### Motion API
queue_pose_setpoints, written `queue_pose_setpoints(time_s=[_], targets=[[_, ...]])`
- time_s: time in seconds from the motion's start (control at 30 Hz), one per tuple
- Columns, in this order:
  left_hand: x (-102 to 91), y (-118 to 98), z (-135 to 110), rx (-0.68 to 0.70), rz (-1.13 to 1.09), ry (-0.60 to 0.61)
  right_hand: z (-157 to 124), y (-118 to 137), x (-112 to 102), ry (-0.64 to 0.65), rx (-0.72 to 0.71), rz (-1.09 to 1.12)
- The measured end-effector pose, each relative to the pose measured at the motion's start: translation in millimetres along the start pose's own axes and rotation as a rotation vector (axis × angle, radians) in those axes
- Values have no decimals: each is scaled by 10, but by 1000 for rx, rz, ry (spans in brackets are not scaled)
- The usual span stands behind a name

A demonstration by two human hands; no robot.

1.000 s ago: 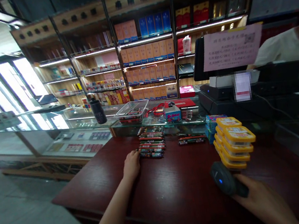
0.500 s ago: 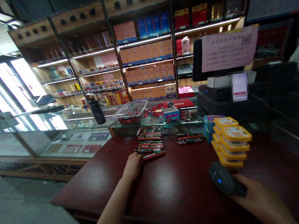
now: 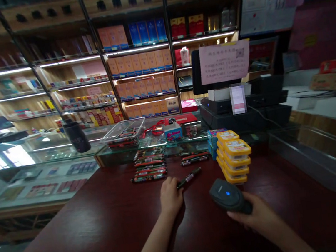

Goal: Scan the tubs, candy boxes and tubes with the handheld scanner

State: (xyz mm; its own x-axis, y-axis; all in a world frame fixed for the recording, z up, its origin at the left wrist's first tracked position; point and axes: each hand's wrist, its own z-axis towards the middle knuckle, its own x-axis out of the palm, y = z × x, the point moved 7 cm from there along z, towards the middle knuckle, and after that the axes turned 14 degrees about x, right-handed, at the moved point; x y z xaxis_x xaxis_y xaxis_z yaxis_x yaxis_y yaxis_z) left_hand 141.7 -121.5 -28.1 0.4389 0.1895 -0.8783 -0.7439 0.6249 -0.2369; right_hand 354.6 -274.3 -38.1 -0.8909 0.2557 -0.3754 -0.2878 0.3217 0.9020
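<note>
My left hand point(image 3: 170, 195) is closed on the near end of a dark pen-like stick point(image 3: 191, 177) with a pale label, just above the dark red table point(image 3: 107, 223). In my right hand point(image 3: 258, 209) is a dark barcode scanner point(image 3: 227, 195) with a lit blue light, its head pointing left toward the stick. Beyond my left hand lie several similar sticks in a stacked row point(image 3: 149, 166). A smaller group of sticks point(image 3: 194, 158) is to the right of that row. Yellow-lidded plastic tubs point(image 3: 234, 158) stand stacked behind the scanner.
Blue packets point(image 3: 213, 144) stand beside the tubs. On the glass counter behind are a clear tray point(image 3: 125, 133) of sticks, a colourful small box point(image 3: 172, 132) and a dark bottle point(image 3: 76, 135). A monitor with a pink notice point(image 3: 224, 62) rises at right, near a clear bin point(image 3: 312, 163).
My left hand has drawn one stick off the row, moving right and nearer to the scanner. The scanner has turned further left. The view has swung right.
</note>
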Motion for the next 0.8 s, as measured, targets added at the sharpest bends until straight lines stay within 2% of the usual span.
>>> queue_pose_setpoints(time_s=[0.27,0.43,0.5,0.63,0.8], targets=[[-11,-26,6,14,12,-4,-73,18,142,102,87,64],[-4,-31,-20,49,-6,-13,-71,127,20,-31,-104,-17],[-7,-27,-31,56,0,-18,-52,110,2,-62,-122,-4],[-11,-21,-38,41,27,-9,-28,67,32,-39,-97,49],[-4,-38,-35,55,48,-11,-75,43,57,48,18,45]])
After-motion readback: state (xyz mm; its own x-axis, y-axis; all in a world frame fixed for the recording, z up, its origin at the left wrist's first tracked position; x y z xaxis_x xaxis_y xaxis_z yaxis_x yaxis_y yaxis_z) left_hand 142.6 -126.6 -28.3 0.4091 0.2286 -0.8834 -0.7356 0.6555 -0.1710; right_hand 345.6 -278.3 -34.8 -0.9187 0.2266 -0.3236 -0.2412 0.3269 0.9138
